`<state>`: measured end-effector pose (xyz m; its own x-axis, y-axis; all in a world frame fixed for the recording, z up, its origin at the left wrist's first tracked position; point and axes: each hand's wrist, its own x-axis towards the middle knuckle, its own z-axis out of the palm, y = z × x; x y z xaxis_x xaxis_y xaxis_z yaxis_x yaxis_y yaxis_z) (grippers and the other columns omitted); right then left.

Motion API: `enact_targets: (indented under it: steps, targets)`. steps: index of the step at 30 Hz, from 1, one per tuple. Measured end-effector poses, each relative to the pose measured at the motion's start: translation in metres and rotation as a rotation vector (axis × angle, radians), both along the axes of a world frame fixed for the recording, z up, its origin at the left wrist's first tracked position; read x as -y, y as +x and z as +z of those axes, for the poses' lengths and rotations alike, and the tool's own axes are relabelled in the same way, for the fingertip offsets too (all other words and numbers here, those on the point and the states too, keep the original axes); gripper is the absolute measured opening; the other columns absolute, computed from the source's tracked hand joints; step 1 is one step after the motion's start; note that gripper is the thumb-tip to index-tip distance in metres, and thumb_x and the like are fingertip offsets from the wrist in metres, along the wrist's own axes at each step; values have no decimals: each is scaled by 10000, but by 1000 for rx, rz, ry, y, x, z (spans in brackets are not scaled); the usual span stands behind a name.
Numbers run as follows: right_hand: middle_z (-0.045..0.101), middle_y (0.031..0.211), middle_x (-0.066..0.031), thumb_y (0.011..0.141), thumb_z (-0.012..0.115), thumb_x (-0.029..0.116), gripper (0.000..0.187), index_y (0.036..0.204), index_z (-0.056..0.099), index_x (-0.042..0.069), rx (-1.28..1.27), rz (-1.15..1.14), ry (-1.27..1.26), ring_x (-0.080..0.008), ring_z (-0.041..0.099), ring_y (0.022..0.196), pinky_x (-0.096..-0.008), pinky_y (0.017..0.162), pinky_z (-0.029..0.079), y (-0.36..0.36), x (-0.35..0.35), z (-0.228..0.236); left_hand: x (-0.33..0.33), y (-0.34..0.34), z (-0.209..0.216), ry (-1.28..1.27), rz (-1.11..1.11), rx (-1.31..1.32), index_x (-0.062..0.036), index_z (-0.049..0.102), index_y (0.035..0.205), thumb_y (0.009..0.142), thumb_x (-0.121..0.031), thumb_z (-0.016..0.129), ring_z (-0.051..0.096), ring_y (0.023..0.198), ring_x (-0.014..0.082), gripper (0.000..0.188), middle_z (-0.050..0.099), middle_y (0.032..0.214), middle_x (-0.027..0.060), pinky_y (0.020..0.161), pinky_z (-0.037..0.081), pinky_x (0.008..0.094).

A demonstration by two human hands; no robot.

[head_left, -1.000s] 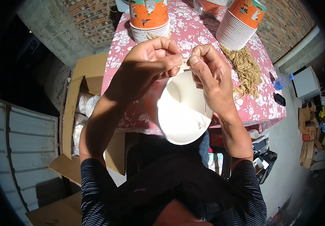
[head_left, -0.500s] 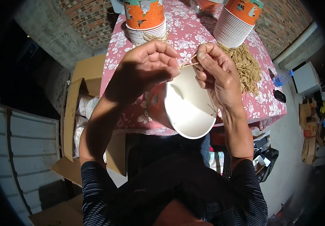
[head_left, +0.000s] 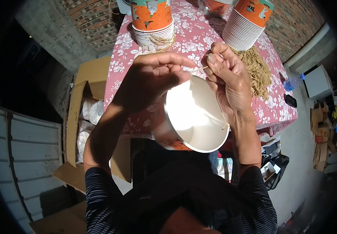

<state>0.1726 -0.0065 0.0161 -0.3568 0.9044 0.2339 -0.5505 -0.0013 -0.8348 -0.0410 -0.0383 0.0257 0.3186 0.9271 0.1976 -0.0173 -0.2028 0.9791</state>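
A paper bucket [head_left: 209, 134], white inside with an orange printed outside, hangs tilted below my hands, its mouth facing me. My right hand [head_left: 229, 74] pinches a thin tan string [head_left: 199, 69] between thumb and fingertips, just above the bucket's far rim. Across from it my left hand [head_left: 156, 76] curls with thumb and fingers closed at the string's other side, by the rim; its exact grip is partly in shadow. Another bit of string with a knot [head_left: 226, 126] shows at the bucket's right rim, near my right wrist.
On the flowered pink tablecloth [head_left: 190, 35] stand two stacks of buckets, one left [head_left: 153, 23] and one right [head_left: 244, 27]. A heap of tan strings [head_left: 254, 70] lies beside the right stack. An open cardboard box [head_left: 74, 128] with wrapped white goods stands at the left.
The bucket has swung and dropped a little toward me, and its mouth has turned. Both hands have shifted slightly down, and the string loop between them looks drawn in.
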Motion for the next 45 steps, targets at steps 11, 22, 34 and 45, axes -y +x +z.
enact_targets:
  steps: [11,22,34,45]
  targets:
    - [557,881,-43,1026,612,38,143,1164,594,66,-253,123,-44,-36,365,590,-172,466,319,14,-15,7,3,-14,-8,336,178,-452,-30,715,903,922,-77,736,701,960,211,55,676,1092,111,802,563,326]
    - [569,921,-103,1056,547,2,146,1179,608,54,-597,202,-246,-54,375,609,-178,434,292,24,-37,3,-4,-9,-33,730,200,-599,-59,662,1206,882,-102,746,480,1417,409,337,462,1565,178,1151,450,495]
    - [583,1093,-147,1012,558,-63,305,1304,530,21,-378,64,-159,-58,442,695,-154,486,378,50,-59,11,-9,-7,-66,999,53,-690,-43,711,986,801,-50,750,635,977,321,190,610,958,111,920,513,471]
    - [704,1040,-95,980,681,15,293,1261,645,-61,134,-80,-40,-121,668,815,-282,743,600,44,-27,-22,-25,-59,-10,846,213,-596,-10,673,976,892,-106,736,657,830,283,142,641,905,115,752,519,384]
